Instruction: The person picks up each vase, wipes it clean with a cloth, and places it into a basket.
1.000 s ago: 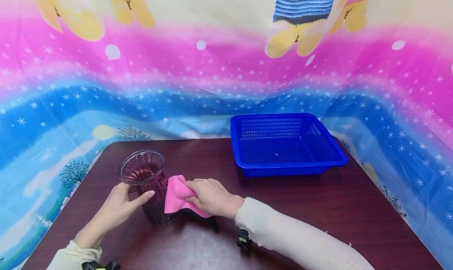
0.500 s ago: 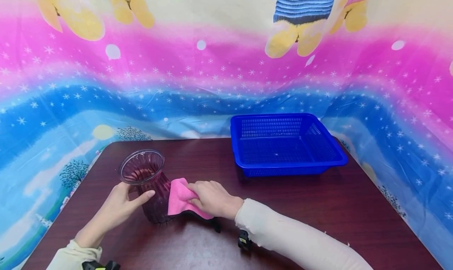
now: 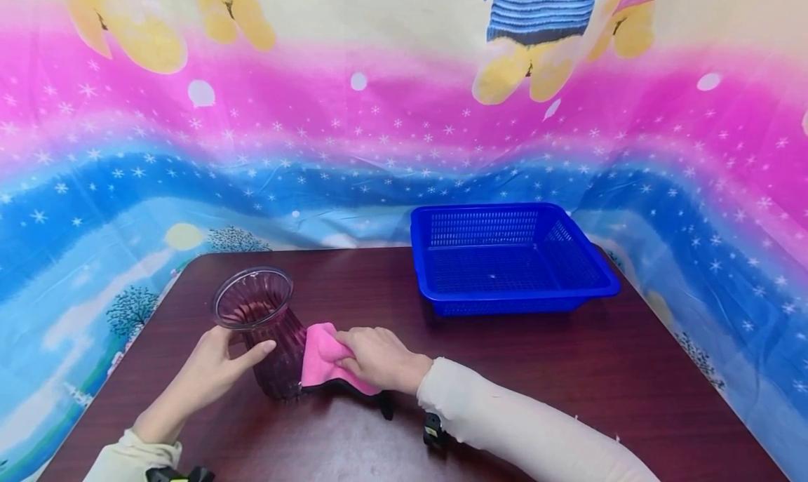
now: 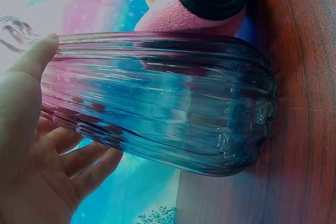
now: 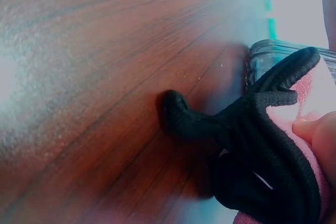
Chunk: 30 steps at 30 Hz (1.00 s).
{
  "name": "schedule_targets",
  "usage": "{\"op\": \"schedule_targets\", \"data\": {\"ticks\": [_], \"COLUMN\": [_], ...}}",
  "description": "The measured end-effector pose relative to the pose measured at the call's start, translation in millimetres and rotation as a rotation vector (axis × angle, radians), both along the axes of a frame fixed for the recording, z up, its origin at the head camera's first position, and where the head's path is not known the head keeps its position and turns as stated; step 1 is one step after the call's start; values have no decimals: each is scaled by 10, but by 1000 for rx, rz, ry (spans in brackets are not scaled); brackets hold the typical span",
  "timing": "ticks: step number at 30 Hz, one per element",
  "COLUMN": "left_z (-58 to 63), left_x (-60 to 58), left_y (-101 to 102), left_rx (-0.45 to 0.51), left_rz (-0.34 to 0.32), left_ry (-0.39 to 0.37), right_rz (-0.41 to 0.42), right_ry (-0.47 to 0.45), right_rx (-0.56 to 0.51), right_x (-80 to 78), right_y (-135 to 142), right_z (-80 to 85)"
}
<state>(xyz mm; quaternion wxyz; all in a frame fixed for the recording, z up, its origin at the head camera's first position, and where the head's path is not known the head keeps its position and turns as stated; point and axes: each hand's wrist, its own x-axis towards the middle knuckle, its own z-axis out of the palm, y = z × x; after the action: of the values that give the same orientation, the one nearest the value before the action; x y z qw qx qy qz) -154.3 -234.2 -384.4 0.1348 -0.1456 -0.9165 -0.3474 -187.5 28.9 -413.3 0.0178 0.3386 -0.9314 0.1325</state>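
A ribbed, purple-tinted glass vase point(image 3: 268, 345) stands on the table at the left, its flared rim up. My left hand point(image 3: 211, 370) grips it below the rim, thumb at the front and fingers behind; in the left wrist view the fingers wrap the ribbed glass point(image 4: 173, 103). My right hand point(image 3: 381, 356) pinches a bunched pink cloth point(image 3: 323, 359) with black edging against the vase's right side, low down. In the right wrist view the black edging point(image 5: 262, 129) hangs toward the table and a thumb presses the pink pile. The right fingertips are hidden by the cloth.
A blue plastic basket point(image 3: 517, 296) with slotted walls sits at the back right of the dark wooden table point(image 3: 505, 377). Behind the table hangs a patterned fabric backdrop point(image 3: 391, 131). A black wrist camera point(image 3: 434, 429) is strapped at the right sleeve.
My right hand and the pink cloth have shifted slightly right and down along the vase's side. The left hand and the vase stay where they were.
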Motion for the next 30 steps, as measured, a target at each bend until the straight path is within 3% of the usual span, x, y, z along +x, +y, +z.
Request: {"op": "schedule_targets", "data": {"ticks": [8,22,30], "left_z": [-4,5,21], "left_x": [3,4,10], "left_y": [0,1,11], "left_rx": [25,15,-49], "left_rz": [-16,-6,32], "left_ry": [-13,-32,-33], "right_rz": [-20,-12,-11], "right_ry": [-26,-2,18], "right_rx": [50,49,63], "right_x": [26,35,38], "right_y": [19,41,55], "right_z": [-46,-98,-114]}}
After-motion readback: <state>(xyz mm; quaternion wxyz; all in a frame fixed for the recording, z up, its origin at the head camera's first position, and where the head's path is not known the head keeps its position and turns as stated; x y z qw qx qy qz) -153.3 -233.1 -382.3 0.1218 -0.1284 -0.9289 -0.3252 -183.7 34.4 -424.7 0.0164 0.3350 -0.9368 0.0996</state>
